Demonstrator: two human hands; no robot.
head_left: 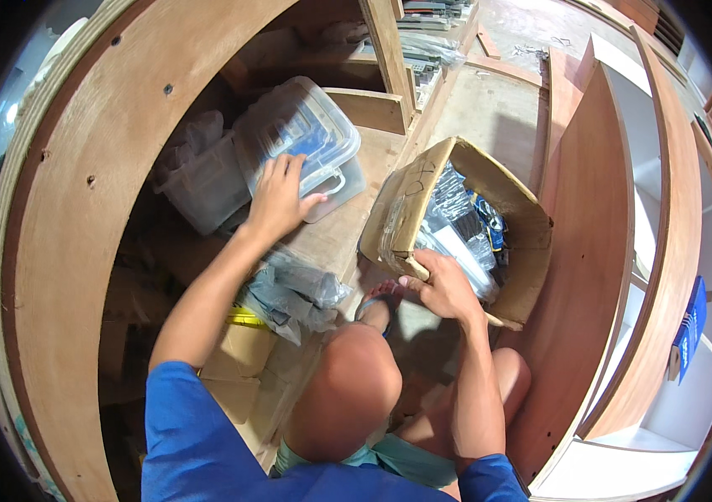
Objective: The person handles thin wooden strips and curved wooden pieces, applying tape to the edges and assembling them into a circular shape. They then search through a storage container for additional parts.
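My left hand (277, 202) lies on the near corner of a clear plastic storage box (289, 125), its fingers stretched over the lid and its thumb apart beside the clip. Something blue shows through that lid. At the right, my right hand (448, 289) grips the near edge of an open cardboard box (402, 205), which is tilted toward me. Inside the carton are plastic-wrapped packets (450, 197) and a blue-and-yellow packet (490, 219); the carton's lower contents are hidden. Another clear plastic bin (205, 188) stands left of the lidded one, partly in shade.
Below the storage box lie grey plastic-bagged items (293, 280) and a yellow-edged container (243, 335). A curved wooden panel (63, 251) borders the left. Long wooden boards (582, 226) and white shelving (624, 468) line the right, with a blue box (691, 326) there.
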